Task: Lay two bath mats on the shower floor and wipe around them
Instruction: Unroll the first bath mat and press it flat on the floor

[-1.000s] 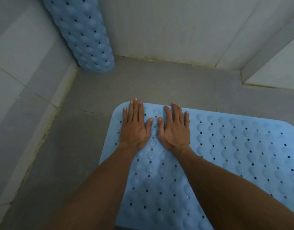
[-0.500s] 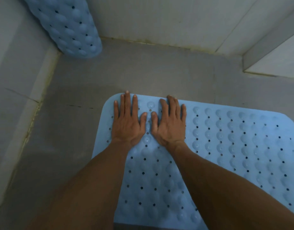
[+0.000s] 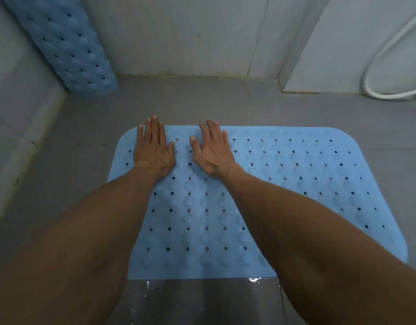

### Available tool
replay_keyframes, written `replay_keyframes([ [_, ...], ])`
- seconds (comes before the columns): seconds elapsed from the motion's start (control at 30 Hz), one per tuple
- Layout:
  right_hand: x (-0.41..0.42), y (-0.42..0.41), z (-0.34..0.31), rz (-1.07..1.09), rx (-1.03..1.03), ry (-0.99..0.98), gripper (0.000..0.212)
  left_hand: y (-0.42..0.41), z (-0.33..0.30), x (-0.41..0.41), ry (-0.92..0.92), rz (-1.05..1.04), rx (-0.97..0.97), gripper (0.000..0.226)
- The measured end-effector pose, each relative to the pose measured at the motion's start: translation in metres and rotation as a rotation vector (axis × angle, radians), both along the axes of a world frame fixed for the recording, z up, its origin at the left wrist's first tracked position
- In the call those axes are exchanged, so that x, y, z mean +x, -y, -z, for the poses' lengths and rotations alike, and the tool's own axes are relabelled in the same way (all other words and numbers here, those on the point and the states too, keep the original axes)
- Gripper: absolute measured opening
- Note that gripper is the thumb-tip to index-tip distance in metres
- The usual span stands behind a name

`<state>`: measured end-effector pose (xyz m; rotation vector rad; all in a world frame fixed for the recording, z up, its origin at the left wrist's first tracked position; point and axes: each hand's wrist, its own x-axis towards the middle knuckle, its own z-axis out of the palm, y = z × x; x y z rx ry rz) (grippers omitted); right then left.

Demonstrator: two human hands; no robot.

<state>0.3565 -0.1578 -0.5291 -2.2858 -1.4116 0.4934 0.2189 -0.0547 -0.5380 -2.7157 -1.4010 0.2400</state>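
A light blue bath mat (image 3: 296, 184) with bumps and small holes lies flat on the grey shower floor (image 3: 202, 106). My left hand (image 3: 153, 148) presses palm down on its far left corner, fingertips reaching just past the far edge. My right hand (image 3: 211, 151) lies flat beside it, a small gap between the thumbs. Neither hand holds anything. A second blue mat (image 3: 66, 45), rolled up, leans in the far left corner against the wall.
Tiled walls close the floor on the left and far side. A wall corner (image 3: 282, 85) juts out at the far right, with a white shower hose (image 3: 375, 90) looping down to the floor. Wet patches glisten on the floor (image 3: 256, 280) at the mat's near edge.
My hands have slid slightly apart on the mat, opening a gap between the thumbs. The view has shifted, showing the mat's near edge and the hose.
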Motion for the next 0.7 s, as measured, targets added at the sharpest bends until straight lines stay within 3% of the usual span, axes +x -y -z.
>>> replay_keyframes([
  [0.37,0.118,0.120,-0.008,0.153,-0.084,0.225,0.066,0.109,-0.026,0.138,0.296,0.121,-0.217,0.071],
  [0.7,0.175,0.131,0.033,0.208,0.099,0.313,0.061,0.137,0.016,0.204,0.406,0.144,-0.118,0.073],
])
